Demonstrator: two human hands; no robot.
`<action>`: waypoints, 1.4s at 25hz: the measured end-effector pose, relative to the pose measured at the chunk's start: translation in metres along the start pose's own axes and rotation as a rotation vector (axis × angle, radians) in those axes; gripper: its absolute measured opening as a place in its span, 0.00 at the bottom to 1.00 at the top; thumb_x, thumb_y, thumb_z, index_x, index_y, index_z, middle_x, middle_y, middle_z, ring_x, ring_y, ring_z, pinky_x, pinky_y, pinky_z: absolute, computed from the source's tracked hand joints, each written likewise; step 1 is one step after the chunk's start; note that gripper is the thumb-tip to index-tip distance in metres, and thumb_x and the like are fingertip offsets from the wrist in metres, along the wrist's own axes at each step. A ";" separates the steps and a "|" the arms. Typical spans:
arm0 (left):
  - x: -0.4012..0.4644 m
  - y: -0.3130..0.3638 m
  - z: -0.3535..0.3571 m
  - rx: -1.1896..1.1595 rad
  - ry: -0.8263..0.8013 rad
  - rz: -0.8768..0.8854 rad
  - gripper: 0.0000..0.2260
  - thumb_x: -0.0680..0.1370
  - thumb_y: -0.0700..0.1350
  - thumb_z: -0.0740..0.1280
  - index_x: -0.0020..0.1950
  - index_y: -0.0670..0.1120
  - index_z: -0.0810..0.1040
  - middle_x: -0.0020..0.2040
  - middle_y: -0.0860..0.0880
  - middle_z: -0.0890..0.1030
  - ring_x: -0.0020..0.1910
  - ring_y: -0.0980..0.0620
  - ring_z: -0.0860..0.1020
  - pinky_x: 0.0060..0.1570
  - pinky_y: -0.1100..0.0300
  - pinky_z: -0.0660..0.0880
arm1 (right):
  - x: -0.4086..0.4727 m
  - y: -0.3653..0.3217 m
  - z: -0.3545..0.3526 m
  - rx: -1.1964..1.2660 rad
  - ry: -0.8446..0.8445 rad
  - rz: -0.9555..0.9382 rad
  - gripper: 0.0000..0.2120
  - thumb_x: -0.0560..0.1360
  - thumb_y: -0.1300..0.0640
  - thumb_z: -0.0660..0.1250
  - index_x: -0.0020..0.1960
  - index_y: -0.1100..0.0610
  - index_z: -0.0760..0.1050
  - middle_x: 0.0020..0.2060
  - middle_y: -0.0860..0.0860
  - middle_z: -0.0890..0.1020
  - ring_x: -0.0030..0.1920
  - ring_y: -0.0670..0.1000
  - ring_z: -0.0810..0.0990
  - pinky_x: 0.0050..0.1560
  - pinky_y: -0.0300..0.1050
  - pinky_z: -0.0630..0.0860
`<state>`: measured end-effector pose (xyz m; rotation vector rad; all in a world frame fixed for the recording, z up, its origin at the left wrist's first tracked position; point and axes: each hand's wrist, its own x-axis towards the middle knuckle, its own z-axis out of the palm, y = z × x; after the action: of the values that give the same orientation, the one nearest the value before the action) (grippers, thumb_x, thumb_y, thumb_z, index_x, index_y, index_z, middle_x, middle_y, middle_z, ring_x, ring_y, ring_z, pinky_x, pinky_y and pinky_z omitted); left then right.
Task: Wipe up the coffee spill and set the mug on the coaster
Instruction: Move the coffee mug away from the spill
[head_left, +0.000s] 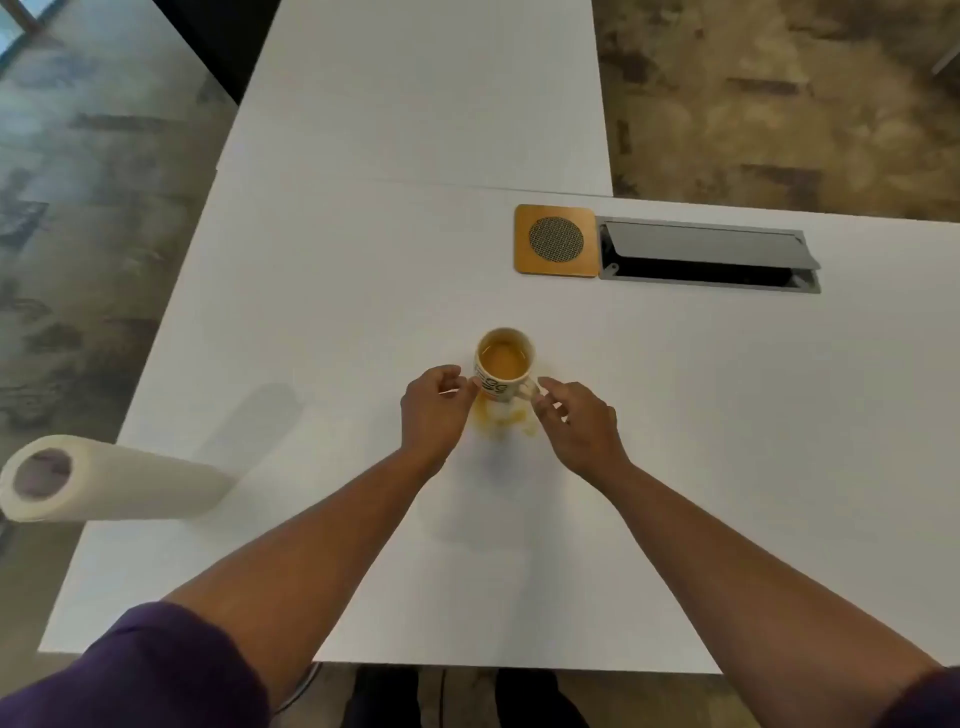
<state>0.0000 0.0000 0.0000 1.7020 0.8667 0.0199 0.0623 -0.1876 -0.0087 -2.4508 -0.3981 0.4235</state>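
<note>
A white mug (503, 366) with dark lettering stands upright in the middle of the white table (727, 415), holding light brown coffee. A brown coffee spill (506, 415) lies on the table just in front of its base. My left hand (434, 408) touches the mug's left side with its fingertips. My right hand (574, 421) has its fingers at the mug's handle on the right; whether it grips the handle is unclear. A square wooden coaster (555, 240) with a round mesh centre lies beyond the mug, to the right.
A roll of paper towel (104, 480) lies on its side at the table's left edge, partly overhanging. A grey cable hatch (709, 257) with its lid open sits right of the coaster. A second white table adjoins at the back. Patterned floor surrounds.
</note>
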 end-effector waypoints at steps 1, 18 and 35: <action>0.004 -0.004 0.003 -0.055 -0.006 -0.029 0.19 0.76 0.51 0.75 0.64 0.44 0.80 0.53 0.50 0.84 0.52 0.53 0.83 0.58 0.52 0.80 | 0.005 0.002 0.002 0.107 -0.011 0.040 0.20 0.81 0.42 0.60 0.68 0.49 0.76 0.56 0.47 0.83 0.49 0.47 0.80 0.58 0.50 0.75; 0.002 -0.008 0.029 -0.173 0.064 -0.109 0.15 0.80 0.38 0.67 0.67 0.44 0.77 0.57 0.50 0.84 0.57 0.54 0.82 0.63 0.56 0.78 | 0.034 0.008 0.023 0.725 -0.232 0.305 0.08 0.81 0.52 0.66 0.47 0.54 0.82 0.45 0.53 0.85 0.48 0.51 0.81 0.52 0.44 0.79; -0.003 0.009 -0.031 -0.221 0.085 -0.086 0.22 0.80 0.30 0.56 0.70 0.44 0.75 0.64 0.48 0.82 0.65 0.52 0.78 0.68 0.54 0.74 | 0.034 -0.058 0.034 0.693 -0.193 0.240 0.09 0.81 0.51 0.65 0.53 0.54 0.82 0.50 0.55 0.86 0.56 0.57 0.83 0.62 0.52 0.80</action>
<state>-0.0111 0.0237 0.0186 1.4653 0.9636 0.1260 0.0691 -0.1130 -0.0063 -1.7863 -0.0145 0.7592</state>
